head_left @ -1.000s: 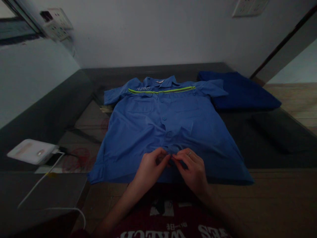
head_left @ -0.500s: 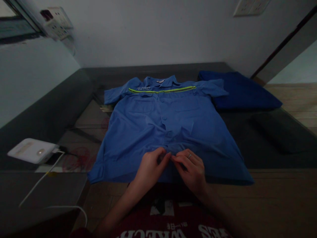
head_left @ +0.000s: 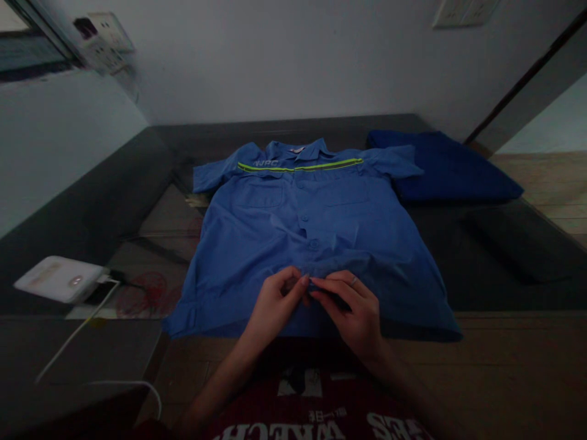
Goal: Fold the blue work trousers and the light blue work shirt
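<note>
The left hand (head_left: 277,299) and right hand (head_left: 351,305) are pinching thumb and forefinger on the front opening of the blue short-sleeved work shirt (head_left: 247,244), low near its hem. The shirt is lying front up, one sleeve overlapping a darker blue cloth bundle (head_left: 458,174) to its right. Left of the shirt, a white power bank (head_left: 59,279) is trailing a white cable (head_left: 76,333). Beneath the shirt, a dark table (head_left: 463,287) is reaching back to a pale wall (head_left: 275,61); the hem is hanging past the near edge, above the floor (head_left: 499,379).
</note>
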Motion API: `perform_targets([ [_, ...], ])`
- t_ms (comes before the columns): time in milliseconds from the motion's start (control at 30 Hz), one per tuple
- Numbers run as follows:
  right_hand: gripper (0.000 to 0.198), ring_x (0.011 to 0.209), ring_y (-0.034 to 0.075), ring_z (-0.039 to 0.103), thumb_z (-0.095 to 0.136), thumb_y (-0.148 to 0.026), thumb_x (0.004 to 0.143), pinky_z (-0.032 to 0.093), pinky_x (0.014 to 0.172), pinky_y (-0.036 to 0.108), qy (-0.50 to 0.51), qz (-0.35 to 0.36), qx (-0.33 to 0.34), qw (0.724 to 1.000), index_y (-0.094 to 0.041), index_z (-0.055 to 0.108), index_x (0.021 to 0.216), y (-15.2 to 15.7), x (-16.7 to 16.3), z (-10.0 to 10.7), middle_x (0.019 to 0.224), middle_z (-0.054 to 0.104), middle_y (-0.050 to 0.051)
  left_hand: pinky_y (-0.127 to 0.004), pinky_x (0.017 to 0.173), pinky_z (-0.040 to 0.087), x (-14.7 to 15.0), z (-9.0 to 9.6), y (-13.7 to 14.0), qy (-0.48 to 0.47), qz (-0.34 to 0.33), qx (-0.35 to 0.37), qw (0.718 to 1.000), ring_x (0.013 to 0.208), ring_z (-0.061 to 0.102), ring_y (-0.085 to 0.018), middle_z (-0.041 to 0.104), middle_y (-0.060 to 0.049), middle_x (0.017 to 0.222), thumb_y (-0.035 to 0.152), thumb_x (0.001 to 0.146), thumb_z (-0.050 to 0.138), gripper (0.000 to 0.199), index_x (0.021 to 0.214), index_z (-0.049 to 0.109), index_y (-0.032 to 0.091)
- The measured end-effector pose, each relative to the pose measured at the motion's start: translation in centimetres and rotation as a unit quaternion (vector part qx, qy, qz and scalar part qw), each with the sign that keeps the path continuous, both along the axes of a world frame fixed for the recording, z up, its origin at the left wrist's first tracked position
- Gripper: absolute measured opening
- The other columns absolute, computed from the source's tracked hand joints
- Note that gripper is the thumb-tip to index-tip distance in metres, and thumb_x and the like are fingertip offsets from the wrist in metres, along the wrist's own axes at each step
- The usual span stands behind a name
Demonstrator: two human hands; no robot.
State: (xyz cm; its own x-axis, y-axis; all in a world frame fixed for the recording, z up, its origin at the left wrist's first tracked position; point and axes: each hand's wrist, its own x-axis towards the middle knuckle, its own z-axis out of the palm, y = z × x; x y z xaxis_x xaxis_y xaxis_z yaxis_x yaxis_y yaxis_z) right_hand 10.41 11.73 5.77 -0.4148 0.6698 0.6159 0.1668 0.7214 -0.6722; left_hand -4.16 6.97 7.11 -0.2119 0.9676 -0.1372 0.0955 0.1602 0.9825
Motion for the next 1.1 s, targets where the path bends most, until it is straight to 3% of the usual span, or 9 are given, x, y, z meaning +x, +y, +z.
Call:
perform_targets([
  [167,0.014,0.068,0.013,0.059,0.063,-0.009,0.082,0.05,0.062,0.025,0.02,-0.003,0.024,1.0,-0.02,0.068,0.087,0.1,-0.22,0.17,0.073,0.063,0.001,-0.021,0.055,0.04,0.24,0.18,-0.11,-0.036,0.009,0.0,0.999,0.052,0.052,-0.01,0.056,0.002,0.053,0.046,0.081,0.058,0.034,0.066,0.052,0.016],
  [433,0.018,0.065,0.013,0.058,0.061,-0.008,0.081,0.049,0.06,0.026,0.035,-0.004,0.047,0.998,-0.022,0.069,0.089,0.23,0.0,0.03,0.071,0.063,0.0,-0.02,0.053,0.039,0.5,0.68,-0.27,-0.035,0.032,-0.002,0.999,0.049,0.05,-0.01,0.054,0.003,0.051,0.043,0.08,0.06,0.032,0.064,0.053,0.016],
  [733,0.011,0.071,0.015,0.061,0.061,-0.014,0.084,0.051,0.066,0.028,0.006,-0.005,-0.01,1.0,-0.022,0.067,0.089,0.22,-0.02,0.17,0.077,0.066,0.002,-0.021,0.055,0.04,0.59,0.7,-0.46,0.124,0.037,0.041,0.991,0.054,0.052,-0.011,0.057,0.002,0.054,0.038,0.085,0.055,0.031,0.063,0.056,0.016],
  [933,0.012,0.067,0.014,0.06,0.06,-0.011,0.083,0.05,0.062,0.026,0.04,-0.014,-0.046,0.998,-0.021,0.066,0.08,0.4,0.03,0.57,0.071,0.062,0.001,-0.023,0.056,0.042,0.43,0.83,-0.57,0.135,-0.017,0.026,0.99,0.056,0.056,-0.013,0.061,0.001,0.058,0.034,0.086,0.052,0.023,0.076,0.061,0.016],
  [1100,0.012,0.066,0.014,0.059,0.061,-0.011,0.082,0.049,0.061,0.026,0.054,-0.02,-0.072,0.996,-0.02,0.066,0.078,0.28,0.06,0.64,0.071,0.062,0.0,-0.023,0.056,0.042,0.32,0.94,-0.55,0.131,-0.021,0.019,0.991,0.056,0.057,-0.013,0.062,0.001,0.058,0.031,0.085,0.053,0.02,0.076,0.061,0.016],
])
